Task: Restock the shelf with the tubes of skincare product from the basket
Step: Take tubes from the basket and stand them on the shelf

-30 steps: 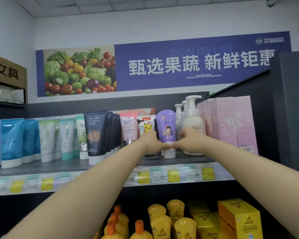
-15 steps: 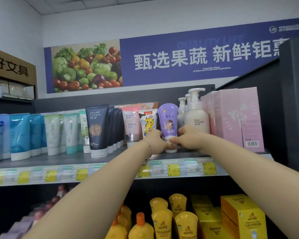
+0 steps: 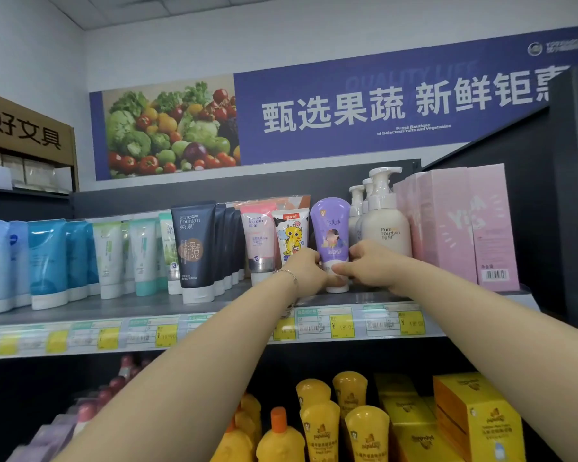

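Observation:
A purple tube (image 3: pixel 330 228) stands upright, cap down, on the grey upper shelf (image 3: pixel 141 308), between a white tube with a yellow cartoon dragon (image 3: pixel 291 235) and white pump bottles (image 3: pixel 384 221). My left hand (image 3: pixel 306 266) grips its lower left side and my right hand (image 3: pixel 369 265) pinches its lower right side near the white cap. Both arms reach up from below. The basket is out of view.
Blue, green, dark navy and pink tubes (image 3: pixel 194 248) line the shelf to the left. Pink boxes (image 3: pixel 464 225) stand at the right against a dark side panel. Price labels run along the shelf edge. Yellow bottles and boxes (image 3: pixel 344 425) fill the shelf below.
Both hands stay on the purple tube's base. The view has moved closer and a little to the right, and the tube now stands slightly nearer the shelf front.

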The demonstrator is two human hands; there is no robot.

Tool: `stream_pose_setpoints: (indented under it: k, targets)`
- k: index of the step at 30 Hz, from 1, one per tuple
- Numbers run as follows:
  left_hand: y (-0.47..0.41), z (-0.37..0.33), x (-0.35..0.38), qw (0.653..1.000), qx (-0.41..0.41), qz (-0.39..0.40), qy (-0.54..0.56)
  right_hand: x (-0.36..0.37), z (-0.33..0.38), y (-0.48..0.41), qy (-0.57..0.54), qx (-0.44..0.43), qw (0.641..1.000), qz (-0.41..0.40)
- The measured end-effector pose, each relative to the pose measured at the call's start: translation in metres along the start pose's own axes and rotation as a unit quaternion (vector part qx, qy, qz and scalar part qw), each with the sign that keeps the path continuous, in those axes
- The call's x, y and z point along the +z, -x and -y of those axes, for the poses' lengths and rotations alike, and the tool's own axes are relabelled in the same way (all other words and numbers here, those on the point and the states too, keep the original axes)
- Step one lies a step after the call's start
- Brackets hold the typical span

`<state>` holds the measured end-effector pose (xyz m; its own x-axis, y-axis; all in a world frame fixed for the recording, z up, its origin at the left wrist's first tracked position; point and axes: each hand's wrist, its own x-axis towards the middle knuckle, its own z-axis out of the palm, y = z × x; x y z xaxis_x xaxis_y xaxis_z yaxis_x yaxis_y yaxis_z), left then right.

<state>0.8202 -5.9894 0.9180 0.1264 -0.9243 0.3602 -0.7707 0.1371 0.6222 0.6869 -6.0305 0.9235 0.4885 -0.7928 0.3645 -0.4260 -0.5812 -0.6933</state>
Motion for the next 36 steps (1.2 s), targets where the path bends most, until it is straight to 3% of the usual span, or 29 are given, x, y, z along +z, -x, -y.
stream_pose_setpoints:
  k: [5, 11, 14, 19, 27, 36]
  targets:
    - [0.008, -0.004, -0.009, 0.997, -0.003, -0.015, -0.071, -0.006, 0.01, 0.012, 0.101, 0.009, 0.995, -0.012]
    - [0.03, 0.003, -0.052, 0.991, -0.011, -0.057, -0.119, -0.005, 0.028, 0.031, 0.154, -0.08, 0.971, -0.166]
    - [0.031, 0.014, -0.06, 0.989, -0.014, -0.079, -0.121, 0.015, 0.049, 0.034, 0.141, -0.113, 0.977, -0.116]
    - [0.027, 0.027, -0.049, 0.997, -0.014, -0.037, -0.059, 0.052, 0.065, 0.018, 0.157, -0.069, 0.985, 0.023]
    - [0.019, 0.036, -0.047, 0.999, 0.008, 0.026, -0.046, 0.062, 0.063, 0.003, 0.185, -0.024, 0.978, 0.093]
    - [0.015, 0.036, -0.045, 0.998, 0.001, 0.024, -0.06, 0.061, 0.063, 0.004, 0.189, -0.015, 0.978, 0.086]
